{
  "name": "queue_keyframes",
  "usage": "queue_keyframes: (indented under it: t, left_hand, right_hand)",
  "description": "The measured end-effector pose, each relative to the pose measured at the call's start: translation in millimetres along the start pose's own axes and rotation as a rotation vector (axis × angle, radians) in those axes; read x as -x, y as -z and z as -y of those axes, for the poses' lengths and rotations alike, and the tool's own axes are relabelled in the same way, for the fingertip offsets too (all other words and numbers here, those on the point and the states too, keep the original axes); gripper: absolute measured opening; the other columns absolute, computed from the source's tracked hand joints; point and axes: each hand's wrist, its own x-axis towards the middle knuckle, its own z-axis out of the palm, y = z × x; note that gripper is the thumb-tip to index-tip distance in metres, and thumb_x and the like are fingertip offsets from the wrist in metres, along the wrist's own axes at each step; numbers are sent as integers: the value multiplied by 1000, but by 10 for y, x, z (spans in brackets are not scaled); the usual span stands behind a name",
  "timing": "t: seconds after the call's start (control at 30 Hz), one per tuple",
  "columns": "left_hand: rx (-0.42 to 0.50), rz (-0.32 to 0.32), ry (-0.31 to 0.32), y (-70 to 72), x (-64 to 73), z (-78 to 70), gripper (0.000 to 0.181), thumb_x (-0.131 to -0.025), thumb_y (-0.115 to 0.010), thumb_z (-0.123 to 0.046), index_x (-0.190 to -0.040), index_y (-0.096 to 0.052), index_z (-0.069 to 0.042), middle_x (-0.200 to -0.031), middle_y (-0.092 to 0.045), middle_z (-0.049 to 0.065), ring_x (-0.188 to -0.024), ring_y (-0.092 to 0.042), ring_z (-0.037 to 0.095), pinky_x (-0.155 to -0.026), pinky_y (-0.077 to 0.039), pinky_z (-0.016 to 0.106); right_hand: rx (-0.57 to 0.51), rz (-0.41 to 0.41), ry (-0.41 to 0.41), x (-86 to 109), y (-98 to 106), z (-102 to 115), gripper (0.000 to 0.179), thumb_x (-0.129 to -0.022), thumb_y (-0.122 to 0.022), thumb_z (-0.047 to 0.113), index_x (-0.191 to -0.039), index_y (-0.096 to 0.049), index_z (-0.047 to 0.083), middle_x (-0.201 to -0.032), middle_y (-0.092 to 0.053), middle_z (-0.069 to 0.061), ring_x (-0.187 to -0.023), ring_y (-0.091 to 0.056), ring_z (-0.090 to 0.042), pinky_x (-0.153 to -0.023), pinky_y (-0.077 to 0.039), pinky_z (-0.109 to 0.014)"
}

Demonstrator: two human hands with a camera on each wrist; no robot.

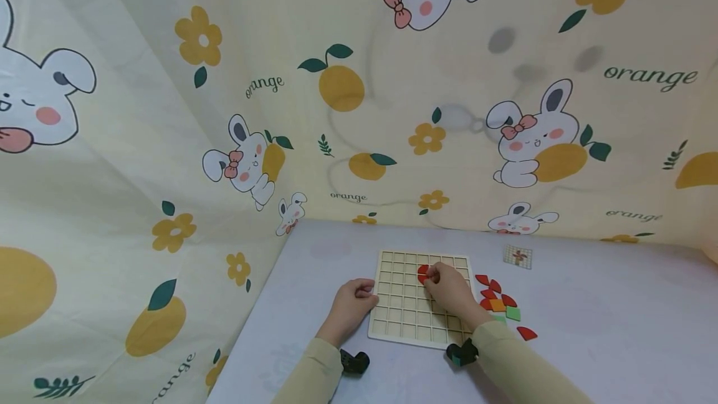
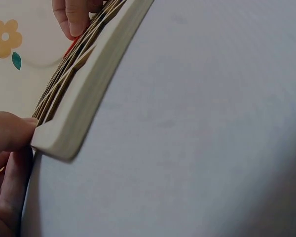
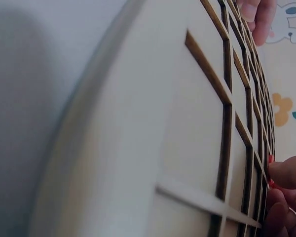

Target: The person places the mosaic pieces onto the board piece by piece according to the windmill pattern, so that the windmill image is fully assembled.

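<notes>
A pale wooden grid board lies on the table, its square cells marked off by raised strips. At its left edge my left hand holds the board, fingers curled and the thumb at the rim; the left wrist view shows the thumb on the edge. Over the upper right cells, my right hand pinches a red quarter-circle piece between thumb and fingers. Another red piece sits just above it on the board. In the right wrist view the fingers partly hide the red piece.
Right of the board lie several loose red quarter-circle pieces, an orange square and a green square. A small card with a grid pattern lies farther back. A printed curtain bounds the table behind and at left.
</notes>
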Motion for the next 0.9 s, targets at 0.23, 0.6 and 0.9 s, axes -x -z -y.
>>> queue_keyframes:
  t: [0.23,0.6,0.9]
  left_hand:
    - [4,2,9,-6,-1,-22,34,-85,-73,-16,-117,-64,-10,-97,-58,0,-87,-56,14,-74,-50,27]
    - [-12,-9,-12,2,23,-5,33,-85,-73,-14,-117,-65,-9,-96,-59,0,-87,-56,13,-75,-50,27]
    - [-19,2,-24,5,26,-21,35,-85,-73,-15,-118,-64,-9,-97,-59,0,-88,-56,14,-75,-50,28]
  right_hand:
    - [2,-27,-27,14,-10,17,18,-90,-69,16,-101,-59,7,-86,-55,-6,-79,-51,-23,-69,-45,-33]
    - [-51,-9,22,165,124,-8,22,-91,-67,20,-107,-59,7,-90,-58,-2,-81,-53,-20,-73,-48,-34]
    - [-81,-28,55,391,530,-149,29,-94,-64,21,-116,-58,3,-97,-59,-4,-84,-56,-20,-63,-47,-31]
